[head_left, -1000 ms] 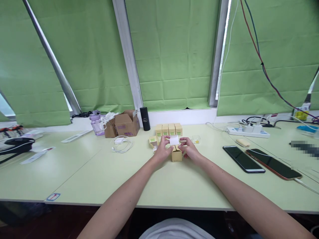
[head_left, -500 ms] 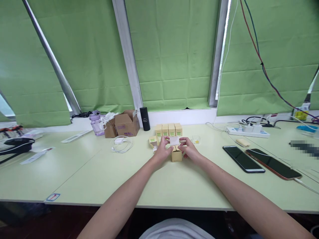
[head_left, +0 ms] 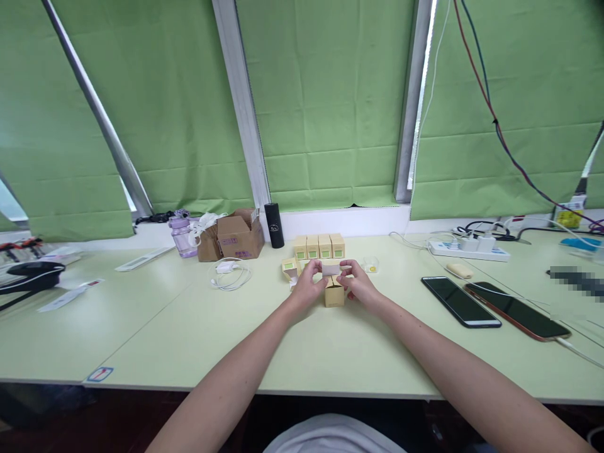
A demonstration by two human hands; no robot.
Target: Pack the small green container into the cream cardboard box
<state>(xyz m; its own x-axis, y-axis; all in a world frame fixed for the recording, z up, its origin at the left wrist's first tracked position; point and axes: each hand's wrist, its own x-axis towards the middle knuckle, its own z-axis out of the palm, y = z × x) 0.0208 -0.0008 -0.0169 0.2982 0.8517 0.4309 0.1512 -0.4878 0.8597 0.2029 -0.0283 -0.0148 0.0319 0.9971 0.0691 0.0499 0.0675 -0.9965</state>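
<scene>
A small tan carton (head_left: 335, 294) stands upright on the pale green table (head_left: 189, 327), its top open. My left hand (head_left: 307, 285) and my right hand (head_left: 360, 282) pinch a small white slip (head_left: 331, 269) between them, right over the carton's mouth. Behind them a row of several tan cartons with green labels (head_left: 319, 245) lines the table. One more small carton (head_left: 290, 268) lies open just left of my left hand. A tiny clear case with a yellow dot (head_left: 372, 266) sits right of my right hand.
A brown cardboard box (head_left: 241, 234), a purple bottle (head_left: 182, 236) and a black cylinder (head_left: 274, 224) stand at the back left. A coiled white cable (head_left: 231, 274) lies in front. Two phones (head_left: 486, 303) and a power strip (head_left: 469, 249) are on the right.
The white slip has been folded narrower and lowered slightly towards the carton's open top. Both hands stay in place.
</scene>
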